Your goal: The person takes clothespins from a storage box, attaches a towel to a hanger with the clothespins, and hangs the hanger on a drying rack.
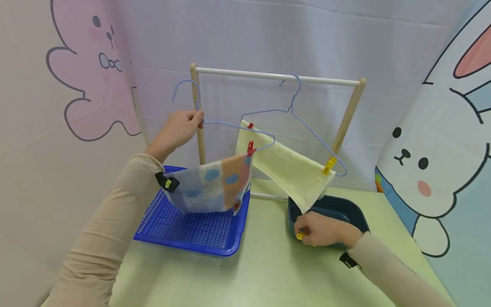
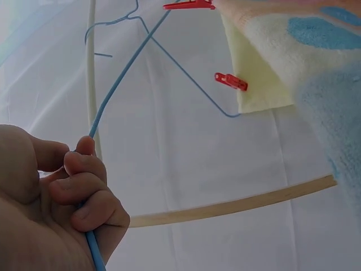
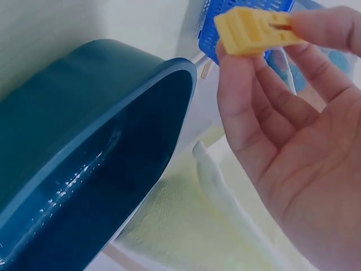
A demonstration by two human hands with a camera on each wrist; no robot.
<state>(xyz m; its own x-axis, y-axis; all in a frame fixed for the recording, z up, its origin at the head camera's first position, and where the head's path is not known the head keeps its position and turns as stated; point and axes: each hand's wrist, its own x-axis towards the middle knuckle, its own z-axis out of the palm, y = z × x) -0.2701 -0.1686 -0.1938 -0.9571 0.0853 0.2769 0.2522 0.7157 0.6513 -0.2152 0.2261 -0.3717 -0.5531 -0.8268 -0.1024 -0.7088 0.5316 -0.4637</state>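
My left hand (image 1: 178, 132) grips a blue wire hanger (image 1: 235, 126) close to its neck, the hook free in the air. From that hanger a patterned towel (image 1: 207, 187) hangs over the blue basket, a red clothespin (image 1: 250, 148) at its right corner. The towel's left end is hidden behind my wrist. My right hand (image 1: 326, 230) pinches a yellow clothespin (image 3: 254, 33) between thumb and fingers, at the near side of a dark teal basin (image 1: 354, 209). A pale yellow towel (image 1: 284, 164) droops from a second blue hanger (image 1: 314, 134), pinned by red and yellow clothespins.
A drying rack with wooden posts (image 1: 348, 117) and a white rod (image 1: 245, 73) stands at the back; the second hanger hooks over its rod. The blue mesh basket (image 1: 192, 245) sits at left on the pale green table (image 1: 264, 264). Printed curtains (image 1: 161, 38) surround the table.
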